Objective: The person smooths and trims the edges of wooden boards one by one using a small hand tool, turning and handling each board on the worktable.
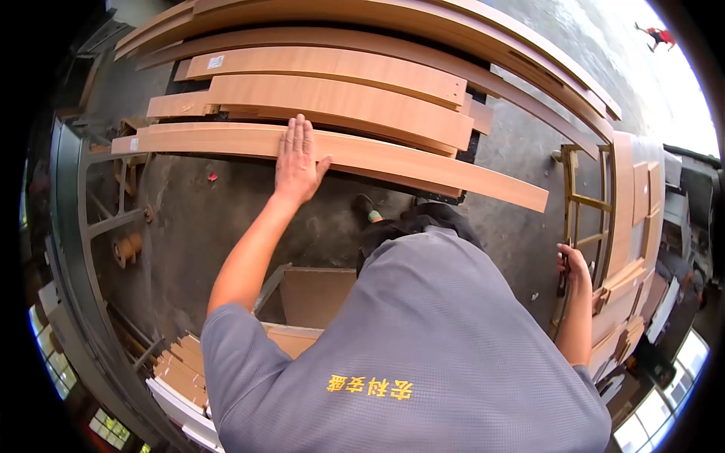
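My left hand (pixel 297 162) lies flat on a long, light wood-coloured board (pixel 408 164), fingers together and stretched out, thumb apart. This narrow board runs across the near side of a stack and overhangs it on the right. A small white label (pixel 134 143) is on its left end. Behind it lie a wider board (pixel 340 106) and a labelled board (pixel 325 64). Off to the right, my right hand (pixel 574 264) hangs away from the boards with curled fingers. It closes round a slim dark object (pixel 562 281), whose kind I cannot make out.
Longer boards (pixel 362 10) lie at the back. A yellow metal frame (pixel 589 202) and stacked panels (pixel 623 200) stand at right. A grey metal frame (pixel 75 189) is at left. A box (pixel 317 294) sits below. One person in red (pixel 661 36) is far off, another (pixel 677 272) at right.
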Action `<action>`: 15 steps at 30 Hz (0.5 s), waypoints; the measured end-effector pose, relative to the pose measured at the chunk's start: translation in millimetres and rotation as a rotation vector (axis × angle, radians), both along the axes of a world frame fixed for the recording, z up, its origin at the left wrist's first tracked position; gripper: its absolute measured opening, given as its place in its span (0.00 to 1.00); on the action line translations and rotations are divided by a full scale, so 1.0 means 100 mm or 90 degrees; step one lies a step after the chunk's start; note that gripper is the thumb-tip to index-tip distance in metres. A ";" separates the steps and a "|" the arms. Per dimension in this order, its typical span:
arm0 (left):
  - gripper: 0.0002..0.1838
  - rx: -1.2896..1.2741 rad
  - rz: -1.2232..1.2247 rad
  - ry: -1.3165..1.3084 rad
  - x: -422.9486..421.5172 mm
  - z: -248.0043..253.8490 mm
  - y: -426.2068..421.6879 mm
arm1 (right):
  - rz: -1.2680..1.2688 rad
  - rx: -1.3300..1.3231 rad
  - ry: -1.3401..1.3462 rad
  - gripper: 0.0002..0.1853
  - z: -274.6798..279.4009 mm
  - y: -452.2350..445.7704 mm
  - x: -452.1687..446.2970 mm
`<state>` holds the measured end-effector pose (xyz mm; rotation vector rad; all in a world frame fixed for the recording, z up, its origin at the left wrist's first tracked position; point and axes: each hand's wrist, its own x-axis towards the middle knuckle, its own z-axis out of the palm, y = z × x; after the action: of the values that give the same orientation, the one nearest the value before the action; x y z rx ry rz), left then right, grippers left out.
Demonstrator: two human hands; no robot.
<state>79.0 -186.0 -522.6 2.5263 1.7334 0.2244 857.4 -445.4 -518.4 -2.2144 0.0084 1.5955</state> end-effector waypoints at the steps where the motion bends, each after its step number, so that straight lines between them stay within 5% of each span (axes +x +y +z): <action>1: 0.53 -0.031 -0.048 0.007 0.43 0.04 -0.12 | -0.005 0.060 0.012 0.19 -0.07 -0.06 0.13; 3: 0.54 -0.085 -0.169 -0.022 1.27 0.10 -0.31 | -0.102 0.174 -0.125 0.22 0.32 0.24 -0.48; 5: 0.55 -0.131 -0.296 -0.016 2.08 0.13 -0.43 | -0.078 0.145 -0.076 0.27 0.92 0.57 -1.02; 8: 0.54 -0.088 -0.503 0.056 3.32 0.11 -0.58 | 0.101 0.078 -0.073 0.32 0.98 0.72 -0.95; 11: 0.48 0.064 -0.604 0.009 4.58 -0.26 -0.81 | 0.043 0.175 -0.134 0.29 0.89 0.85 -0.77; 14: 0.43 -0.011 -0.819 0.082 5.38 -0.18 -0.89 | -0.014 0.333 -0.152 0.23 0.92 0.97 -0.56; 15: 0.41 -0.092 -0.895 -0.047 5.42 -0.05 -0.89 | -0.034 0.412 -0.154 0.20 0.91 0.98 -0.52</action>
<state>620.6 -275.0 -527.6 2.8304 -0.2845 0.0681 805.6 -347.3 -427.3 -1.8454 -0.4482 1.0821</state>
